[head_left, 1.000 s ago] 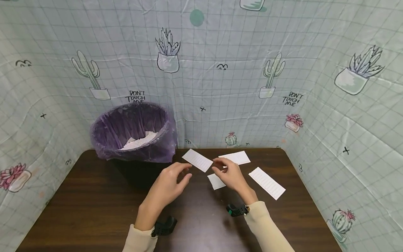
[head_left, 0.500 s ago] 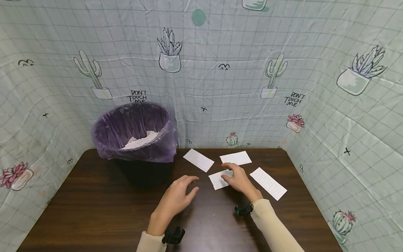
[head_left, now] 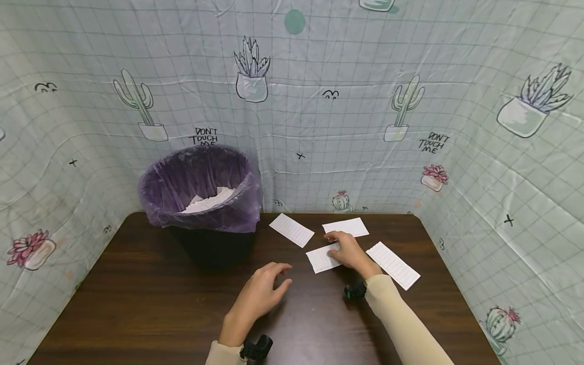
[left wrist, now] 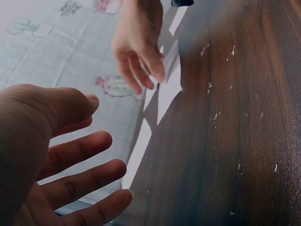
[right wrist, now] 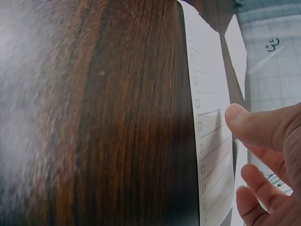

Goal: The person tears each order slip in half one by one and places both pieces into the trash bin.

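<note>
Left hand (head_left: pixel 257 293) has drawn back toward the body: fingers loose, holding nothing. Right hand (head_left: pixel 350 252) has shifted right, over the near slip (head_left: pixel 321 259); relaxed, no grip visible, thumb contact unclear. Slip reached, I'd judge, not picked up. Unmoved around right hand: left slip (head_left: pixel 292 230), right slip (head_left: pixel 393 264), back slip (head_left: pixel 349 227) just beyond.

Left wrist only: crumbs (left wrist: pixel 216 116) on the desk (left wrist: pixel 254 141). Right wrist only: checkboxes (right wrist: pixel 200 125) on near slip. Head only: bin (head_left: pixel 223 248) with paper (head_left: pixel 210 202) inside, beyond and left of left hand.
</note>
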